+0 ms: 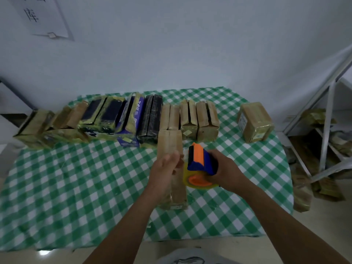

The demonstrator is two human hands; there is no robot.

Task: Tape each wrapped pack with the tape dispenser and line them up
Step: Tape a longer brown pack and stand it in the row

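Note:
A long tan wrapped pack [170, 143] lies lengthwise on the green checked tablecloth [76, 187], in the middle of the table. My left hand [164, 169] rests on its top with the fingers bent over the right edge. Right beside the pack, my right hand [225, 171] grips a blue and orange tape dispenser [200, 163] with a yellowish tape roll [198, 181] under it. A row of wrapped packs [106, 117] stands along the back of the table, tan, black and blue ones.
One tan pack [254, 121] sits alone at the back right. A white metal shelf frame [327, 115] stands to the right, with more packs [320, 187] on the floor around it. A paper sheet [43, 16] hangs on the wall.

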